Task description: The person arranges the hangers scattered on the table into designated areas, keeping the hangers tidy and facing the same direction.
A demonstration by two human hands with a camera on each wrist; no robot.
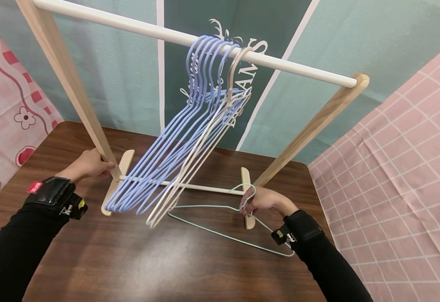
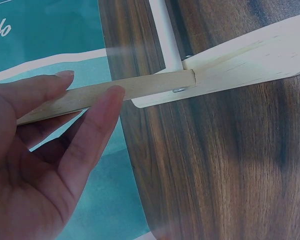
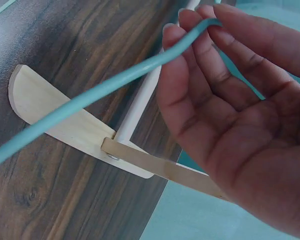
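Observation:
A wooden clothes rack (image 1: 310, 128) with a white top rail (image 1: 299, 69) stands on the table. My left hand (image 1: 87, 163) grips the rack's left post low down; in the left wrist view thumb and fingers lie on both sides of the post (image 2: 145, 86). My right hand (image 1: 259, 200) pinches a mint green hanger (image 1: 220, 233) near its hook, beside the foot of the right post. The green wire (image 3: 100, 95) runs between thumb and fingers in the right wrist view. Several blue hangers (image 1: 159, 147) and white hangers (image 1: 189, 167) hang bunched at the rail's middle.
The rack's flat wooden feet (image 1: 108, 201) rest on the brown wooden table (image 1: 129, 260), joined by a lower white bar (image 1: 204, 188). Behind hangs a teal curtain (image 1: 129, 84). Pink cloths flank both sides, one with flowers (image 1: 12, 96), one with a grid (image 1: 404, 167).

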